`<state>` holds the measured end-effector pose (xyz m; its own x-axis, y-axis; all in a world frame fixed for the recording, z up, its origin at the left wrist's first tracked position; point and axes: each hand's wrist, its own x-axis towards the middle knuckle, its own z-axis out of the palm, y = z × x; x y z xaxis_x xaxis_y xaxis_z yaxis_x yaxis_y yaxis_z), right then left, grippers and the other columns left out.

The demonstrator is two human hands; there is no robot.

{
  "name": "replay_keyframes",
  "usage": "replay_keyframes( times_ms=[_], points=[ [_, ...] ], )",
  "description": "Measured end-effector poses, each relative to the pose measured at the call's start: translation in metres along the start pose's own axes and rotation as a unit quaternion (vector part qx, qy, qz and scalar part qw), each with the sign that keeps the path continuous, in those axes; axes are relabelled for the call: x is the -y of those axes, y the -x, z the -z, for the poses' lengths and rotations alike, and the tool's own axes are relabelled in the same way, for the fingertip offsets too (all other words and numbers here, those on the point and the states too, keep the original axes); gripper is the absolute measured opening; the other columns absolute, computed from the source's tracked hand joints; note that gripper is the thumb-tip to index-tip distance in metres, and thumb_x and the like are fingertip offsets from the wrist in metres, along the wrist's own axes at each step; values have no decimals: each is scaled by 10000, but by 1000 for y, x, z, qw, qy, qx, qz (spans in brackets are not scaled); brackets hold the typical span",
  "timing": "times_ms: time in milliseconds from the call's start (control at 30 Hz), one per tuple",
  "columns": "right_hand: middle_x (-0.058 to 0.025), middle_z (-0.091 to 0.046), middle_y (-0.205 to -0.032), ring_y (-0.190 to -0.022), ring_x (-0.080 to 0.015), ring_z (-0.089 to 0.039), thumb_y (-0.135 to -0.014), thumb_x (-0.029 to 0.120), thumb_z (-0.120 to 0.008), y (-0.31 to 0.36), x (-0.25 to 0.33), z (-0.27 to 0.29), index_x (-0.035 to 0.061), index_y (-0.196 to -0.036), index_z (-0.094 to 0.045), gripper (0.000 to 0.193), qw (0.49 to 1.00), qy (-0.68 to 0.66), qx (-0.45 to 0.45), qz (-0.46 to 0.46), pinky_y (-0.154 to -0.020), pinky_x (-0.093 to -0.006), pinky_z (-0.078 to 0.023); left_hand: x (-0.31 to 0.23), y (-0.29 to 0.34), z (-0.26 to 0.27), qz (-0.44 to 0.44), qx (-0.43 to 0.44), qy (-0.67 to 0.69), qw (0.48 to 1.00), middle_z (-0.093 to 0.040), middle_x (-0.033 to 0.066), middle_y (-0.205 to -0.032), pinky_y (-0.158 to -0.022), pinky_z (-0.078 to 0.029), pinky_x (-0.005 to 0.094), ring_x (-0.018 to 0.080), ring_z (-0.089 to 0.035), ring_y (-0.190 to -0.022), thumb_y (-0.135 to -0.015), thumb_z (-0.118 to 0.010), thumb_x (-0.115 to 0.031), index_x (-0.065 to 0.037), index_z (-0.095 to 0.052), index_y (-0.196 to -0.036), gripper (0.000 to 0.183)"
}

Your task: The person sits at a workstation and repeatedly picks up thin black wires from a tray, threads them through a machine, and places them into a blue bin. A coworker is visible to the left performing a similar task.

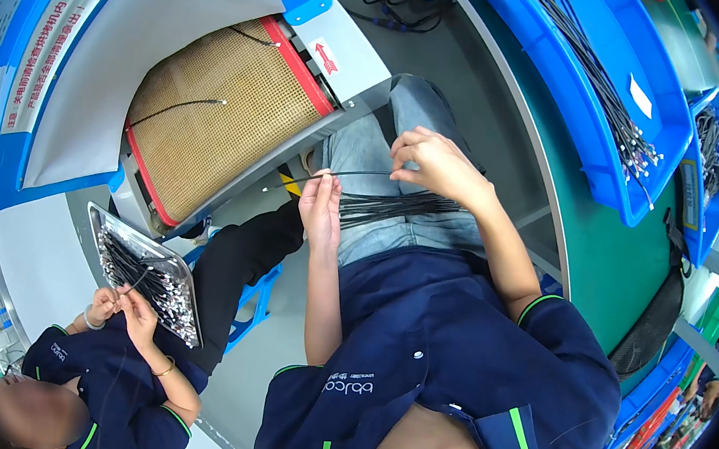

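Observation:
My left hand pinches a thin black cable between thumb and fingertips. The cable's small metal-tipped end points left past that hand, toward the machine. At the cable's other side my right hand has its fingers closed round it; the far end is hidden there. A bundle of similar black cables lies across my lap, just below both hands. Left of my hands, a tan mesh conveyor belt with red edges carries a few single cables, spaced apart.
A blue-and-white machine hood covers the belt's far end. On the right, a blue bin of long cables stands on a green-topped table. At lower left a co-worker handles a cable over a clear tray full of cables, near a blue stool.

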<state>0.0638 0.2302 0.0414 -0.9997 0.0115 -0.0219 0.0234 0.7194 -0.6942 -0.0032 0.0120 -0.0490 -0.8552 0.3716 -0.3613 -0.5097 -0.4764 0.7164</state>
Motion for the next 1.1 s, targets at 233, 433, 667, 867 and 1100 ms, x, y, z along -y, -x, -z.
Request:
replay_keyframes(
  times_ms=[233, 433, 667, 867, 1100],
  points=[
    [-30, -623, -964, -934, -219, -571, -720, 152, -715, -3, 1, -5, 46, -712, -669, 116, 999, 7, -30, 27, -822, -343, -465, -1, -5, 1, 9, -5, 17, 1000, -633, 67, -930, -788, -518, 237, 109, -614, -852, -927, -578, -79, 4, -589, -1079, 173],
    [-28, -620, -994, -959, -220, -565, -718, 155, -714, -16, 3, -10, 47, -725, -689, 111, 999, -14, -37, 0, -843, -339, -456, 1, -6, 6, 29, -27, -35, 999, -639, 76, -982, -796, -524, 248, 119, -613, -879, -921, -584, -81, 2, -581, -1112, 208],
    [-44, -621, -986, -967, -225, -568, -708, 167, -724, -47, 4, -17, 34, -736, -687, 142, 997, -32, -73, 0, -835, -341, -462, 16, 2, 14, 80, 41, -267, 960, -651, 60, -1026, -821, -470, 241, 106, -602, -931, -893, -623, -77, -11, -625, -1063, 183],
    [-53, -626, -956, -951, -231, -582, -697, 171, -728, -94, 8, -28, 19, -744, -680, 165, 993, -44, -114, -2, -825, -346, -470, 36, 3, 30, 91, 89, -311, 942, -656, 64, -1044, -881, -448, 241, 111, -600, -963, -893, -613, -54, -10, -625, -1068, 181],
    [-72, -626, -898, -852, -250, -611, -702, 159, -710, -154, 15, -42, 20, -735, -665, 150, 989, -21, -148, -18, -742, -374, -490, 38, 2, 34, 96, 108, -323, 935, -654, 72, -1063, -900, -443, 250, 125, -600, -997, -897, -595, -42, -5, -618, -1076, 184]
  ],
)
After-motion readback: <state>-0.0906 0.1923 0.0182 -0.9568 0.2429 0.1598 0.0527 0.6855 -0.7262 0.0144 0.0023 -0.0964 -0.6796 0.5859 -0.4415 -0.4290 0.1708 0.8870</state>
